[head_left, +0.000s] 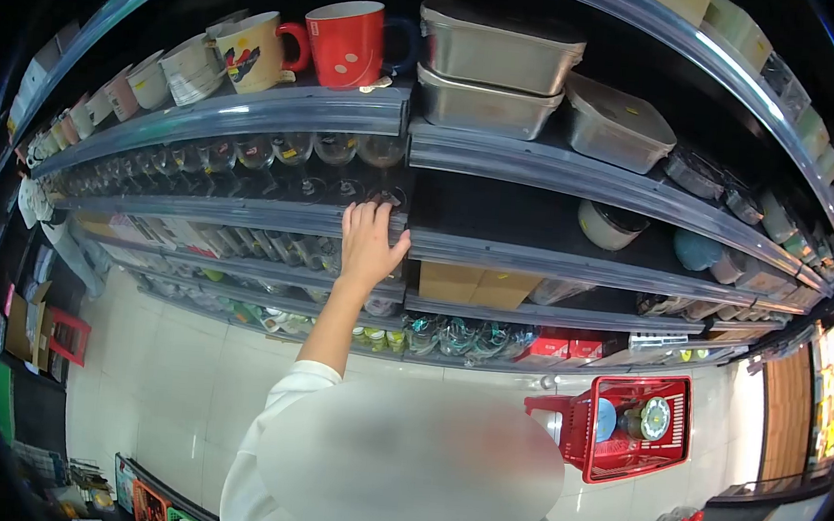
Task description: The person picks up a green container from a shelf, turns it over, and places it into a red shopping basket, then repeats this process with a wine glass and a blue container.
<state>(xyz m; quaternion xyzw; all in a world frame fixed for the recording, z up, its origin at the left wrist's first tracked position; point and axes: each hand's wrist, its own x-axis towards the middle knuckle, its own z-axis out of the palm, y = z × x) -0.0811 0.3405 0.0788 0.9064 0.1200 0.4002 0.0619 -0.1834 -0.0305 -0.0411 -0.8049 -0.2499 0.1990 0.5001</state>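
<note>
My left hand (372, 245) reaches to the front edge of the shelf that bears a row of stemmed glasses (293, 149). Its fingers are stretched towards the foot of a glass (391, 196) at the row's right end; whether they touch it I cannot tell. The thumb stands apart from the fingers, and nothing shows in the hand. On the shelf above are a red mug (344, 45) with a smiling face and a cream mug (251, 53). My right hand is not visible.
Steel lidded containers (500, 52) stand at the upper right. A red shopping basket (590, 449) holding several items is on the floor at lower right. Cardboard boxes (474, 286) sit on a lower shelf. Another person (73, 243) stands at the far left.
</note>
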